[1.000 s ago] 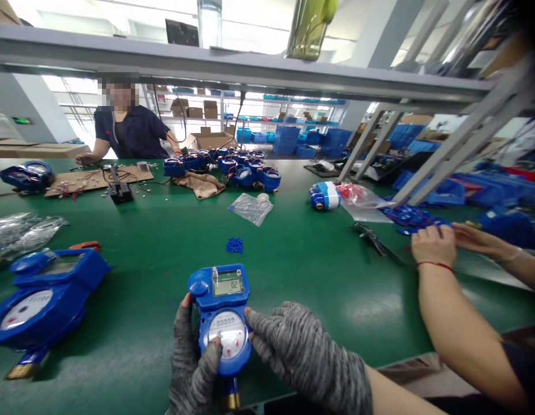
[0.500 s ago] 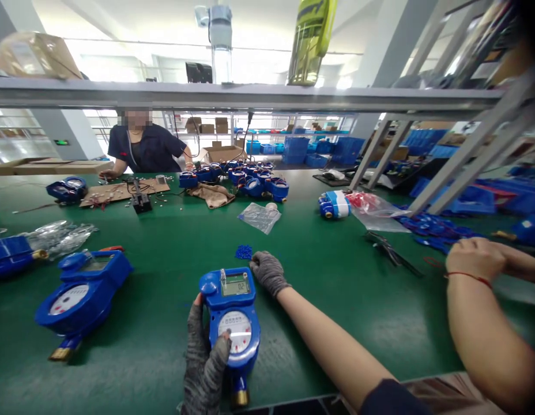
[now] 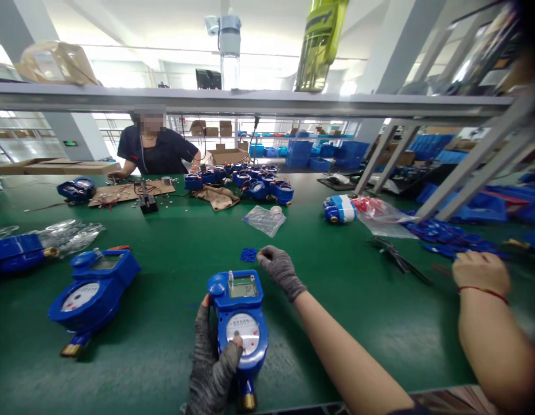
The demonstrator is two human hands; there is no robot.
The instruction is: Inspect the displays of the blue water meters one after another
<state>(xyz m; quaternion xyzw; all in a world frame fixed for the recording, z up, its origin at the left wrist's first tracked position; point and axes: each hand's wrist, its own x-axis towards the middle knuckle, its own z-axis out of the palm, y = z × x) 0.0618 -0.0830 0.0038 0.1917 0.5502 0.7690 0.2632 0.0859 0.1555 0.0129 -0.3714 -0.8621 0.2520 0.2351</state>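
Apparently well advanced on the blue meter – with dial in place and digits on display – but with small blue pieces loose on the table. Clasped in the left hand, with thumb across the dial; near the right hand, just beside the pieces with fingertips drawn close – cannot tell if pinching one.

Some fingers of your left hand vanish behind the blue meter; whether your right hand pinches anything beside the tiny blue pieces is too small to tell; the top edge crops the green bottle.
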